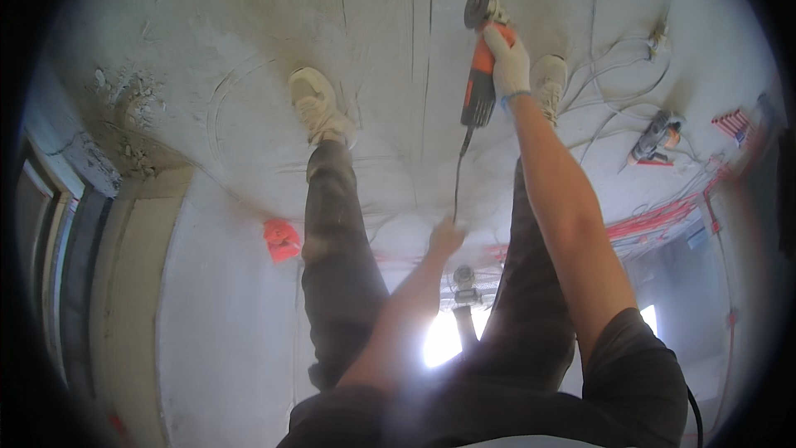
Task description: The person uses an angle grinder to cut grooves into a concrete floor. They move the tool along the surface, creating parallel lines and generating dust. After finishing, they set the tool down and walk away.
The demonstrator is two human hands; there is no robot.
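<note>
My right hand (512, 65), in a pale work glove, grips the body of an orange and black angle grinder (480, 78). The grinder's round disc (477, 4) points away from me and appears clear of the floor. From the tool's rear end a dark power cord (459, 177) runs back towards my legs. My left hand (447, 239) is closed around that cord, between my knees; it is slightly blurred. Long dark score lines (411, 25) mark the grey concrete floor (385, 99) near the grinder. I stand with one shoe on either side of them.
To the right lie looped cables with a socket block (657, 42), a power drill (654, 138) and short red pipes (735, 124). Red conduits (653, 218) run along the floor behind. Rubble (134, 99) lies at left, by a wall (217, 298). A red bag (282, 240) is near my left leg.
</note>
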